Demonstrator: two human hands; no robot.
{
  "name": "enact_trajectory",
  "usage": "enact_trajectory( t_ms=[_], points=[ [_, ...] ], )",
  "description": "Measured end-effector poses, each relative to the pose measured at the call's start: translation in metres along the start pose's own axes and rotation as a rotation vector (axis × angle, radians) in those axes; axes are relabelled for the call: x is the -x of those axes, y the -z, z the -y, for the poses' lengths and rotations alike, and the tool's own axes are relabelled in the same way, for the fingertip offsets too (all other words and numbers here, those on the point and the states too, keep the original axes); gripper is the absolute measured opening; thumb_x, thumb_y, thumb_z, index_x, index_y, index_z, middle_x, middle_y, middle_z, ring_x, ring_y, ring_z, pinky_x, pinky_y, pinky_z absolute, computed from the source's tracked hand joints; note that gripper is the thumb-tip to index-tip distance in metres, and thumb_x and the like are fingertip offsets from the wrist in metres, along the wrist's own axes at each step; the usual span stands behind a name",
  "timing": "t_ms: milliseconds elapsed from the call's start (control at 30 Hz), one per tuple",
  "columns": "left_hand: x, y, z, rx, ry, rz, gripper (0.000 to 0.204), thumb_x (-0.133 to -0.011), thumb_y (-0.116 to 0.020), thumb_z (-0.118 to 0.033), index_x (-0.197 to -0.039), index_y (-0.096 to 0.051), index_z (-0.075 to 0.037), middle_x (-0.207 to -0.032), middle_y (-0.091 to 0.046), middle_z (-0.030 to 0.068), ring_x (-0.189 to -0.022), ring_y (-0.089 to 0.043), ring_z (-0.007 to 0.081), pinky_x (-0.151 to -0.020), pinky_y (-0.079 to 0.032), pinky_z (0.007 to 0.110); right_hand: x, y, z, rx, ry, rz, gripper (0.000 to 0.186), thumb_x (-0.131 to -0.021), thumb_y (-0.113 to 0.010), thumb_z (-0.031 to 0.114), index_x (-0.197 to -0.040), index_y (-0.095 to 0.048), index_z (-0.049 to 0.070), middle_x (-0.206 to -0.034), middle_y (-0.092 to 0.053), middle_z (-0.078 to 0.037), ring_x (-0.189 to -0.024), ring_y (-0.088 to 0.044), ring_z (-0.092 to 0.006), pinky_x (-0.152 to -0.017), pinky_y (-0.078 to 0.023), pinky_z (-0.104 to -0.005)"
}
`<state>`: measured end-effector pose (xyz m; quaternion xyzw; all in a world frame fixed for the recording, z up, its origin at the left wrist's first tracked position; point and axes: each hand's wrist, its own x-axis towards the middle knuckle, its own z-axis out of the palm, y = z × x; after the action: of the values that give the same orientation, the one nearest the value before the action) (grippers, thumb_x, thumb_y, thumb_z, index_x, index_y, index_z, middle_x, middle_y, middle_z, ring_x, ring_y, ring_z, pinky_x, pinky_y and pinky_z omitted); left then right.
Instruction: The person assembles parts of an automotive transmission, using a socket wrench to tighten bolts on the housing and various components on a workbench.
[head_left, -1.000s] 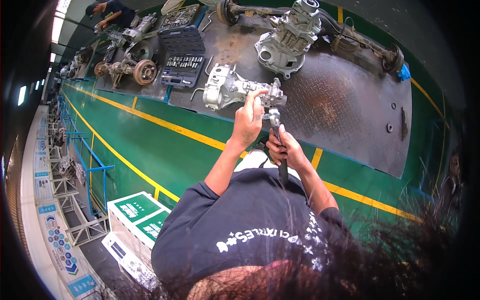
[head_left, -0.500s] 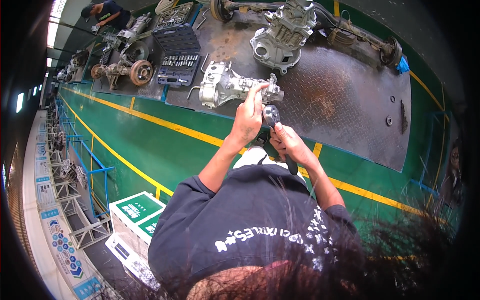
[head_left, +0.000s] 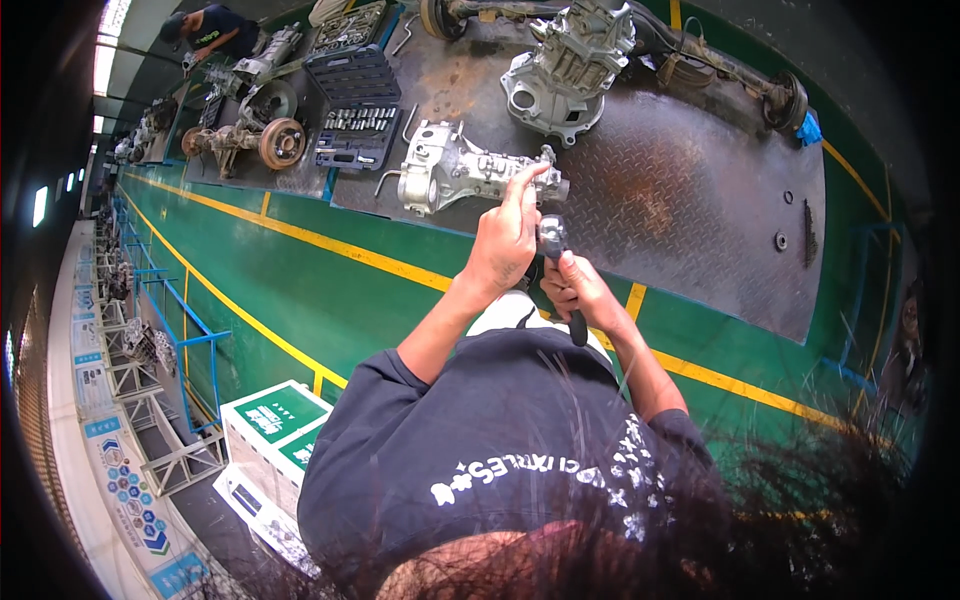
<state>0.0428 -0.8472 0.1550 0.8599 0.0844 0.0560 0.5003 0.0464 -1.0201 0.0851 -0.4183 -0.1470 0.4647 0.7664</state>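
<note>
My right hand (head_left: 584,290) is closed around the dark handle of a ratchet wrench (head_left: 551,232), whose round metal head points up toward the bench. Close to that head is my left hand (head_left: 503,245), index finger stretched toward the end of a silver gearbox housing (head_left: 430,170). Its other fingers are partly hidden, and I cannot tell whether the fingertip touches the metal. The housing lies on its side along the near edge of the metal workbench (head_left: 700,240).
Behind the housing stands a larger gearbox casing (head_left: 565,80). An open socket set case (head_left: 355,135) lies to the left, beside a rusty brake drum (head_left: 282,145). A ring-shaped part (head_left: 781,241) rests at right. Another person (head_left: 225,30) works at the far left.
The ratchet wrench has tilted, its head now more upright and slightly further right. My left hand has shifted a little to the right along the housing.
</note>
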Motion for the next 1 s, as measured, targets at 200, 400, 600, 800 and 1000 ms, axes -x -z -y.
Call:
enact_trajectory(
  t_ms=[200,400,600,800,1000],
  points=[
    [-0.006,0.021,-0.007,0.538,0.159,0.253,0.044,-0.111,-0.037,-0.030,-0.149,-0.042,-0.010,-0.057,-0.045,-0.0036,-0.047,-0.037,0.0036,-0.045,-0.030,0.022,0.016,0.022,0.027,0.128,0.200,-0.064,0.055,-0.104,-0.045,0.057,-0.073,-0.037,0.013,-0.061,-0.032,0.006,-0.051,-0.028,-0.0047,-0.044,-0.028,-0.0234],
    [0.000,0.033,-0.005,0.764,0.016,0.294,0.052,-0.110,-0.033,-0.027,-0.150,-0.031,0.006,-0.046,-0.034,-0.0032,-0.038,-0.029,0.0065,-0.043,-0.029,0.024,0.037,0.005,0.051,0.147,0.271,-0.048,0.060,-0.099,-0.048,0.065,-0.076,-0.041,0.010,-0.060,-0.034,0.004,-0.053,-0.030,-0.0055,-0.046,-0.027,-0.0232],
    [0.000,0.027,-0.018,0.774,-0.047,0.303,0.047,-0.111,-0.037,-0.030,-0.149,-0.038,-0.002,-0.055,-0.044,-0.0022,-0.042,-0.036,0.0046,-0.042,-0.026,0.021,0.030,-0.011,0.046,0.230,0.195,0.009,0.060,-0.104,-0.043,0.060,-0.073,-0.043,0.008,-0.063,-0.035,0.004,-0.054,-0.033,-0.0073,-0.047,-0.031,-0.0250],
    [0.001,0.022,-0.019,0.542,-0.077,0.218,0.041,-0.111,-0.035,-0.025,-0.147,-0.043,-0.006,-0.060,-0.051,0.0010,-0.047,-0.043,0.0059,-0.047,-0.034,0.023,0.023,-0.022,0.038,0.223,0.105,-0.033,0.062,-0.098,-0.047,0.068,-0.074,-0.039,0.011,-0.063,-0.035,0.005,-0.056,-0.031,-0.0053,-0.048,-0.030,-0.0235],
    [0.005,0.017,-0.023,0.180,-0.230,0.022,0.040,-0.110,-0.036,-0.021,-0.143,-0.045,-0.002,-0.065,-0.057,0.0042,-0.052,-0.048,0.0070,-0.052,-0.040,0.025,0.020,-0.023,0.033,0.171,0.107,-0.047,0.060,-0.100,-0.046,0.066,-0.076,-0.040,0.011,-0.062,-0.035,0.005,-0.055,-0.030,-0.0056,-0.047,-0.029,-0.0231]
  ],
)
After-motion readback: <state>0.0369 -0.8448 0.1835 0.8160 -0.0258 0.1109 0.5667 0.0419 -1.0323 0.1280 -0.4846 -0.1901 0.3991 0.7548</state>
